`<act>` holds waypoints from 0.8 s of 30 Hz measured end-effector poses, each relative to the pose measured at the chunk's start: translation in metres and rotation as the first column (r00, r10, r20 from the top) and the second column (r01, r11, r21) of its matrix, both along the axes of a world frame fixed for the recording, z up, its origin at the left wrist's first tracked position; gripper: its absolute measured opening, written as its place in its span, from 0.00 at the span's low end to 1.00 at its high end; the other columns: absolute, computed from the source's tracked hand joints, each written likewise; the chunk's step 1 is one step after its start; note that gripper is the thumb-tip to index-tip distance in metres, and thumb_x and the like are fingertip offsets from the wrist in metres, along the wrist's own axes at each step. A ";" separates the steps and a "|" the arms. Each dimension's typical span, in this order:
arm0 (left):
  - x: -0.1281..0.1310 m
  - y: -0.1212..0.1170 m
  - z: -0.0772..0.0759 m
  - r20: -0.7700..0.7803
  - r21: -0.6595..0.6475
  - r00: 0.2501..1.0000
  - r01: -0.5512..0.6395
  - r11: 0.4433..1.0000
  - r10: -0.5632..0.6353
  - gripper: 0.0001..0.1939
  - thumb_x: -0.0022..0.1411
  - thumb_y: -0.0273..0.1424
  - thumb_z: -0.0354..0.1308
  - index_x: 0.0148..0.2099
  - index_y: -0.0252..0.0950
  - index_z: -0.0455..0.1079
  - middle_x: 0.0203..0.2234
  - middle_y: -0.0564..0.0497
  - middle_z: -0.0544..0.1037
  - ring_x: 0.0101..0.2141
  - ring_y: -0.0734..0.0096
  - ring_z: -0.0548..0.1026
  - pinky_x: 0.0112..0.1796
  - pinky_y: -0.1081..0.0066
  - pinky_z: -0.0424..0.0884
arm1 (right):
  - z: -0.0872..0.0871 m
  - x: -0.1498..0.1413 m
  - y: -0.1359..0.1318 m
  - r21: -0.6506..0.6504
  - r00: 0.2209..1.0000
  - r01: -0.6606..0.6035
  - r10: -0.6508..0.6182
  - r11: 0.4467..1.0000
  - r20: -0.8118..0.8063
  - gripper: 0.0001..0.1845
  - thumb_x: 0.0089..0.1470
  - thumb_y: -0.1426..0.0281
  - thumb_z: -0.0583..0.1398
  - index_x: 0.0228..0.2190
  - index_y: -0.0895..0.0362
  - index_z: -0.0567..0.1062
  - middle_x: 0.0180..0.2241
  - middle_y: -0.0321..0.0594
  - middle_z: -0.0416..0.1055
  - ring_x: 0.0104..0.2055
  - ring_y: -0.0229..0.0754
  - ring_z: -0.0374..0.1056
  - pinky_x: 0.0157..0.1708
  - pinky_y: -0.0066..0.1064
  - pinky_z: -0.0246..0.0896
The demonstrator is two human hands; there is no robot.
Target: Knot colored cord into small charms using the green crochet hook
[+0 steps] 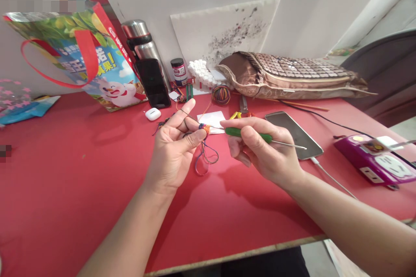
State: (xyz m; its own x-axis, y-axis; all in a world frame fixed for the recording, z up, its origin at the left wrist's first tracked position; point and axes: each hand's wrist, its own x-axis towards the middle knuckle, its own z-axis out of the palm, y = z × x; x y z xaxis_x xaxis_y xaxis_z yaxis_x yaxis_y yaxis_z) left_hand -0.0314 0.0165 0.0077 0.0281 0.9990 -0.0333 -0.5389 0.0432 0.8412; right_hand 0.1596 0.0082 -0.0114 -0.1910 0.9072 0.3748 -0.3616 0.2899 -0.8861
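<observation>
Between the thumb and fingers of my left hand [178, 145] is pinched a small multicoloured piece of crochet [204, 128], orange, blue and red. Loops of thin coloured yarn [208, 160] dangle below it, and a strand runs over my raised index finger. My right hand [263, 145] grips a crochet hook by its green handle [248, 133]. The thin metal tip points left and meets the crochet piece; whether it passes through a stitch is too small to tell. A second metal end sticks out to the right of the handle. Behind the hands lies a ball of multicoloured yarn [221, 94].
On the red table [97, 190] are a white earphone case [152, 114], a propped black phone [152, 82], a charging phone [294, 134], yellow-handled pliers [240, 114] and a purple power strip [373, 160]. A gift bag [107, 73], flask [146, 47] and brown cushion [292, 73] line the back.
</observation>
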 end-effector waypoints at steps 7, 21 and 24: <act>-0.001 0.001 0.001 -0.005 0.013 1.000 -0.007 1.000 0.007 0.30 0.46 0.20 0.83 0.52 0.38 0.87 0.26 0.58 0.78 0.29 0.80 0.77 0.38 0.79 0.76 | -0.001 0.000 0.000 0.004 1.000 -0.011 0.011 1.000 -0.016 0.13 0.70 0.61 0.66 0.43 0.56 0.87 0.23 0.35 0.75 0.20 0.33 0.64 0.19 0.28 0.58; -0.007 0.002 0.005 -0.012 0.002 0.999 0.034 0.999 -0.034 0.32 0.43 0.22 0.85 0.52 0.36 0.87 0.26 0.55 0.80 0.28 0.80 0.77 0.34 0.81 0.75 | -0.004 0.002 0.000 0.018 0.998 -0.044 0.045 0.999 -0.041 0.12 0.72 0.64 0.66 0.48 0.54 0.89 0.24 0.35 0.76 0.21 0.30 0.64 0.21 0.26 0.60; -0.007 0.002 0.006 -0.014 -0.001 0.999 0.031 1.000 -0.031 0.31 0.42 0.22 0.85 0.52 0.36 0.87 0.26 0.55 0.79 0.28 0.80 0.77 0.34 0.82 0.76 | -0.005 0.003 0.000 0.013 0.998 -0.054 0.055 0.998 -0.040 0.12 0.72 0.65 0.65 0.49 0.52 0.89 0.24 0.34 0.75 0.21 0.30 0.64 0.22 0.25 0.61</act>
